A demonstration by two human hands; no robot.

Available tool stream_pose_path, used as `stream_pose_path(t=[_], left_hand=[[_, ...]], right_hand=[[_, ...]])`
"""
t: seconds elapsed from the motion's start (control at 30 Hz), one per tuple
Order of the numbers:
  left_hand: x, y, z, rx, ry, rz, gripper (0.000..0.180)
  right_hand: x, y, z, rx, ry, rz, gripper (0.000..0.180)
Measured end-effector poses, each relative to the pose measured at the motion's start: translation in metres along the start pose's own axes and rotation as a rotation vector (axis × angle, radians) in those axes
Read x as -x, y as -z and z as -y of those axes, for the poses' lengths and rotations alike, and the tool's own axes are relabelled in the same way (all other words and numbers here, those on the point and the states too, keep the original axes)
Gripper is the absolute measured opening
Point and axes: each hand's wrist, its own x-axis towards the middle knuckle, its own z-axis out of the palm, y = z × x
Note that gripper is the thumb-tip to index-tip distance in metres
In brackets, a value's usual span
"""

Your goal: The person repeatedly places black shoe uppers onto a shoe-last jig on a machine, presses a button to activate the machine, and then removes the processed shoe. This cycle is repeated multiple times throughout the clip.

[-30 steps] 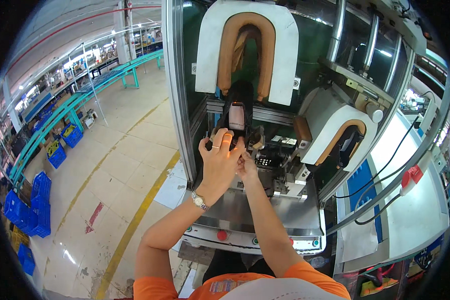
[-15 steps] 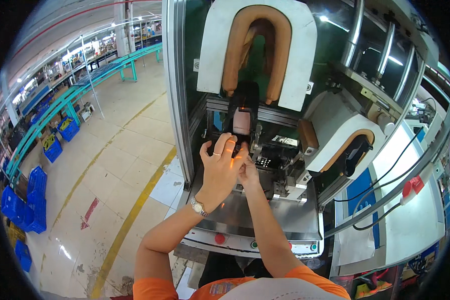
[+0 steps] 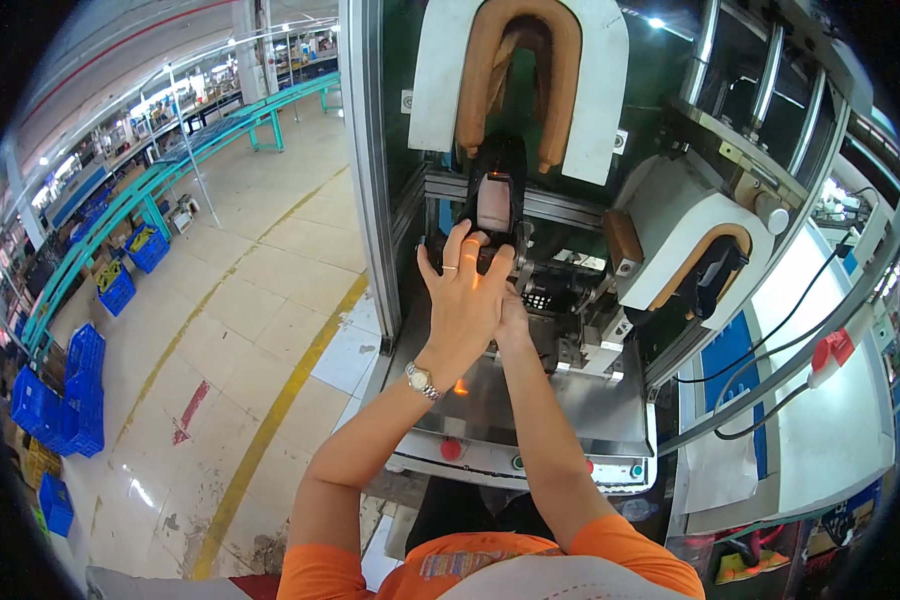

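Black shoe upper (image 3: 494,203): below brown U-shaped pad (image 3: 471,95). Left hand (image 3: 467,290): fingers spread wide over upper's near end; right hand (image 3: 513,315): partly hidden, grip indeterminable. Advisable: even finger pressure, upper centred beneath pad.

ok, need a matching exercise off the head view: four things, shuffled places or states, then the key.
1. left hand
2. right hand
3. watch
4. upper brown pad

A. silver-coloured band
B. curved in an upside-down U inside a white block
C. fingers spread, at the near end of the black piece with a pink patch
D. partly hidden by the other hand

Pairs: 1-C, 2-D, 3-A, 4-B
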Motion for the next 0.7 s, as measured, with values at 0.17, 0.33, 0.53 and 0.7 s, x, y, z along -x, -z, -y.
stream_pose_path(t=[0.17,0.33,0.53,0.7], left_hand=[[-0.002,0.000,0.006,0.016,-0.035,-0.013,0.023],[0.002,-0.004,0.004,0.032,-0.020,-0.024,0.026],[0.005,-0.005,0.001,0.041,-0.018,-0.039,0.029],[-0.003,0.002,-0.001,0.091,-0.020,0.015,0.027]], right_hand=[[0.009,-0.002,0.000,0.071,0.015,0.019,0.015],[-0.003,0.011,-0.001,0.010,0.008,0.096,0.013],[-0.003,0.018,0.000,0.075,-0.010,0.157,0.010],[0.002,0.018,0.009,0.054,-0.057,0.067,0.006]])
